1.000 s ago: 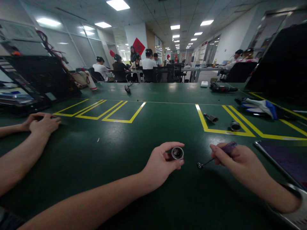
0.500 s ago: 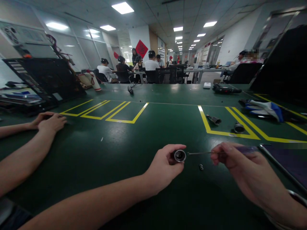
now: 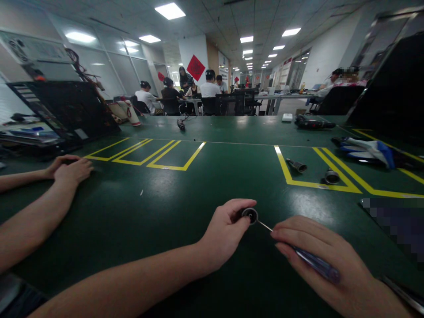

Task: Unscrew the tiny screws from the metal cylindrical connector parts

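While L hand [image 3: 227, 236] pinches a metal tube [image 3: 252, 214] betw. thumb and forefinger, mouth facing viewer, R hand [image 3: 318, 251] has fingers wrapped round a screwdriver [image 3: 317, 264]; shaft end is at tube's rim, just R of L fingertips, contact unclear. Beyond R fingers: two metal fittings [image 3: 331, 176] by yellow tape [image 3: 282, 164]. Far red sign [image 3: 196, 68]: writing illegible.

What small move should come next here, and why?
Probably a slight guiding of the screwdriver toward the middle of the opening: the right hand holds it with its shaft reaching the rim of the round metal part, whose open end faces the camera in the left hand. Whether the tip is already inside is unclear.
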`<state>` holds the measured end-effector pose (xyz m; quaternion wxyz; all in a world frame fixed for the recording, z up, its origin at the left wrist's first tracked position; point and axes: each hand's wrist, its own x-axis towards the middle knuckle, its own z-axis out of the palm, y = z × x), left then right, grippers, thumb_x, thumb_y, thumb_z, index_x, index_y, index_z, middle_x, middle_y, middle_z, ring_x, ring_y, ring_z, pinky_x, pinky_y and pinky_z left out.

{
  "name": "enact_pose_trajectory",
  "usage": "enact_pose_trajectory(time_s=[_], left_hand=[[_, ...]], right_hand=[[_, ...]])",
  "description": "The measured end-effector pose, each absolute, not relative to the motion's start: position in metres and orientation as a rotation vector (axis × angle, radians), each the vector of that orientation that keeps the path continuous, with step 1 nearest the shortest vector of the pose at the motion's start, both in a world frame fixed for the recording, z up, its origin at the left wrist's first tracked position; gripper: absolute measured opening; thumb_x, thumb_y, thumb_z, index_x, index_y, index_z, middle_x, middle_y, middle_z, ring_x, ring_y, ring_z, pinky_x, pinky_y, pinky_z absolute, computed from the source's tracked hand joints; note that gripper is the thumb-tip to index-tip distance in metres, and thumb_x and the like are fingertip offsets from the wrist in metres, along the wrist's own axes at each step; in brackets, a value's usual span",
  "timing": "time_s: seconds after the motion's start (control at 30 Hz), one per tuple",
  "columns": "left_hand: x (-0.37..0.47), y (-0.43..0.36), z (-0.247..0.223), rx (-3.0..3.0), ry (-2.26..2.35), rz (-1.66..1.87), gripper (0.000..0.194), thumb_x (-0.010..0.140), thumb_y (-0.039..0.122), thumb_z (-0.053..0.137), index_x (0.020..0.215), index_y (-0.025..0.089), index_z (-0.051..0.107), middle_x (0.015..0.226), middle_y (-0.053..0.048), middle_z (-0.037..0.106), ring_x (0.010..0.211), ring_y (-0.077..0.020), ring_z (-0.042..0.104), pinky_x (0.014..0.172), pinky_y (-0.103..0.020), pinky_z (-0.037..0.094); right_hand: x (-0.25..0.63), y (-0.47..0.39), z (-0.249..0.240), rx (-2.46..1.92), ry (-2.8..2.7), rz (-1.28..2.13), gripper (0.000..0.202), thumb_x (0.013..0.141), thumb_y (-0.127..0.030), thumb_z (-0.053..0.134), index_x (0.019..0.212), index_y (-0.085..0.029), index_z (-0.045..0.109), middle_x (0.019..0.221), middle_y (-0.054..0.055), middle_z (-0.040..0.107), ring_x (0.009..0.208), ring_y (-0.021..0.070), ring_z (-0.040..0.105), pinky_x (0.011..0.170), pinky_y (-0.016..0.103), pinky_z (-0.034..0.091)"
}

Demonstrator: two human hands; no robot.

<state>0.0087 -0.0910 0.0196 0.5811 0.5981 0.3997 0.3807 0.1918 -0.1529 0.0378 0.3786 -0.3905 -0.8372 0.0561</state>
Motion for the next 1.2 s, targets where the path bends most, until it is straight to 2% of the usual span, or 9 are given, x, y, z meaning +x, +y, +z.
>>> enact_pose_trajectory(time_s=[0.23,0.53,0.63,0.73,0.8,0.93,1.2], left_hand=[[0.008,-0.087,0.018,1.36,0.941,0.95,0.031,0.074,0.008,0.057,0.103,0.016,0.065,0.101,-0.008,0.068,0.096,-0.0211,0.064,0.087,-0.037,0.05],[0.009,-0.086,0.017,1.314,0.942,0.979,0.025,0.074,0.008,0.059,0.096,0.016,0.067,0.096,-0.005,0.068,0.091,-0.0194,0.065,0.085,-0.036,0.052],[0.008,-0.087,0.022,1.288,0.933,0.936,0.023,0.076,0.009,0.059,0.097,0.016,0.066,0.096,-0.005,0.068,0.092,-0.0194,0.065,0.085,-0.037,0.053],[0.008,-0.09,0.031,1.24,0.96,0.88,0.024,0.078,0.007,0.057,0.098,0.015,0.066,0.099,-0.006,0.067,0.092,-0.0192,0.065,0.086,-0.038,0.052],[0.008,-0.092,0.036,1.211,0.967,0.842,0.027,0.078,0.004,0.055,0.101,0.015,0.065,0.1,-0.007,0.067,0.093,-0.0189,0.064,0.088,-0.039,0.052],[0.009,-0.095,0.04,1.184,0.96,0.793,0.034,0.077,0.0,0.052,0.105,0.016,0.064,0.101,-0.006,0.066,0.095,-0.0187,0.064,0.091,-0.039,0.05],[0.009,-0.092,0.035,1.181,0.953,0.788,0.034,0.076,0.0,0.053,0.105,0.016,0.064,0.101,-0.007,0.066,0.097,-0.0195,0.063,0.091,-0.039,0.05]], right_hand=[[0.186,-0.156,0.044,-0.936,-2.215,-0.006,0.021,0.086,-0.015,0.05,0.105,-0.019,0.058,0.088,0.007,0.068,0.082,0.0173,0.066,0.069,0.027,0.058],[0.18,-0.159,0.049,-0.935,-2.15,0.007,0.015,0.084,-0.014,0.051,0.095,-0.02,0.06,0.084,0.006,0.069,0.075,0.0172,0.066,0.066,0.027,0.056],[0.192,-0.159,0.05,-1.05,-1.971,0.106,0.011,0.085,-0.019,0.051,0.085,-0.024,0.061,0.076,0.002,0.067,0.069,0.0159,0.065,0.06,0.025,0.054],[0.207,-0.15,0.049,-1.298,-1.732,0.183,0.025,0.087,-0.03,0.048,0.066,-0.024,0.061,0.061,0.0,0.065,0.056,0.0162,0.062,0.048,0.026,0.049],[0.214,-0.141,0.046,-1.432,-1.637,0.283,0.032,0.084,-0.041,0.05,0.06,-0.023,0.062,0.054,0.001,0.064,0.05,0.0172,0.061,0.045,0.028,0.047],[0.222,-0.128,0.037,-1.54,-1.608,0.485,0.039,0.08,-0.05,0.05,0.06,-0.02,0.064,0.054,0.003,0.064,0.049,0.0182,0.062,0.047,0.03,0.048],[0.222,-0.127,0.034,-1.544,-1.702,0.445,0.038,0.082,-0.048,0.048,0.061,-0.021,0.063,0.053,0.001,0.063,0.049,0.0172,0.061,0.046,0.029,0.046]])
